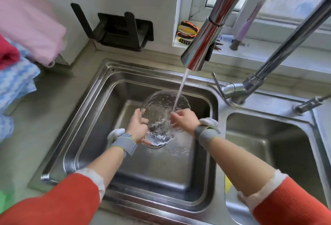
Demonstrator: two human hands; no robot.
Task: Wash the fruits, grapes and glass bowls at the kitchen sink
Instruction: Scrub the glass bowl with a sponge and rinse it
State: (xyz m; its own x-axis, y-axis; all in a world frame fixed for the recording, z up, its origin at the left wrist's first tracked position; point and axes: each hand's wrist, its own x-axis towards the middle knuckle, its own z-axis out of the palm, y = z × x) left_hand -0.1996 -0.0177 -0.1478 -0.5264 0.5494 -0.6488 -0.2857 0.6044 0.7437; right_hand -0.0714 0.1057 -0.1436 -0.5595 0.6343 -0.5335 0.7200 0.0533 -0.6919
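A clear textured glass bowl (162, 107) is held tilted over the middle of the left sink basin (86, 110), under a running stream of water from the chrome tap (202, 45). My left hand (138, 126) grips the bowl's left rim, thumb at the upper edge and fingers curled at its side. My right hand (182, 120) is at the bowl's right rim, fingers bent onto the glass where the stream lands. Water splashes inside the bowl and runs off over the drain (155, 145). No fruit or grapes are in view.
A second basin (265, 142) lies to the right past the divider. A second chrome pipe (279, 52) rises at the back right. Pink, red and blue cloths (23, 33) hang at the left. A black wall holder (123, 31) and tools on the windowsill (188, 33) sit behind.
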